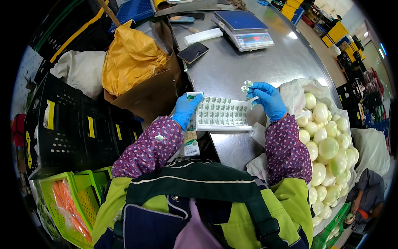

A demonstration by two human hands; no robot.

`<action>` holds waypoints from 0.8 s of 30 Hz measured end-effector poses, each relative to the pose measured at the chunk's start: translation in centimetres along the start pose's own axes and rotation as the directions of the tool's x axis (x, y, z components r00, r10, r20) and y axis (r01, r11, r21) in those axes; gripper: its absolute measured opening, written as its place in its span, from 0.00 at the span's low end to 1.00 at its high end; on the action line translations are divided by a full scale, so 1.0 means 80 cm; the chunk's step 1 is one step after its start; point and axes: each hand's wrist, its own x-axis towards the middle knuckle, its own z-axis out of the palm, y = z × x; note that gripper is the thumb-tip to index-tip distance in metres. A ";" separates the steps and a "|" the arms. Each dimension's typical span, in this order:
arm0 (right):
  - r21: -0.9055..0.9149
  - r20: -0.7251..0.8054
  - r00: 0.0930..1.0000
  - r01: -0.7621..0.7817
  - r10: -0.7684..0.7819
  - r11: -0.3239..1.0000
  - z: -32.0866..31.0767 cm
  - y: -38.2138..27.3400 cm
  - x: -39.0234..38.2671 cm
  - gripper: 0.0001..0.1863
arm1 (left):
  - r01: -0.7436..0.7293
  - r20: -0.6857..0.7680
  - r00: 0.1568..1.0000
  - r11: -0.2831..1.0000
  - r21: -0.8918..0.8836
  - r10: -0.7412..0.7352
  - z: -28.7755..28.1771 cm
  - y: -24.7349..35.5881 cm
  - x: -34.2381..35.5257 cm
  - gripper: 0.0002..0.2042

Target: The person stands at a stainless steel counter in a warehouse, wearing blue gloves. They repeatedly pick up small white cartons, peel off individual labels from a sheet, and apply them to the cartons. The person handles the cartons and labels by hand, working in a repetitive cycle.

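My left hand (186, 109), in a blue glove, grips the left end of a white tray-like holder (224, 128) covered with rows of small green-and-white stickers (222, 111). At the holder's right end, my right hand (268, 100), also gloved in blue, has its fingers bent together. A few loose oval stickers (247, 86) stand at its fingertips. One more sticker (159, 137) clings to my left sleeve. Below the left hand hangs a printed white-and-green packet (191, 143). Pale peeled onions (328, 148) fill a large sack close to my right forearm.
On the steel table (232, 74) are a blue-topped scale (244, 29), a black phone (193, 52) and a white roll (203, 36). A cardboard box (145, 93) with a yellow bag (130, 54) and black crates (70, 124) stand left. Bagged carrots (70, 203) lie lower left. Another person (367, 195) is at lower right.
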 end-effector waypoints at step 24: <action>-0.069 -0.085 0.988 0.127 -0.133 0.990 0.217 0.012 -0.009 0.07 | -0.128 0.291 0.933 0.950 -0.286 0.213 -0.058 0.138 -0.070 0.23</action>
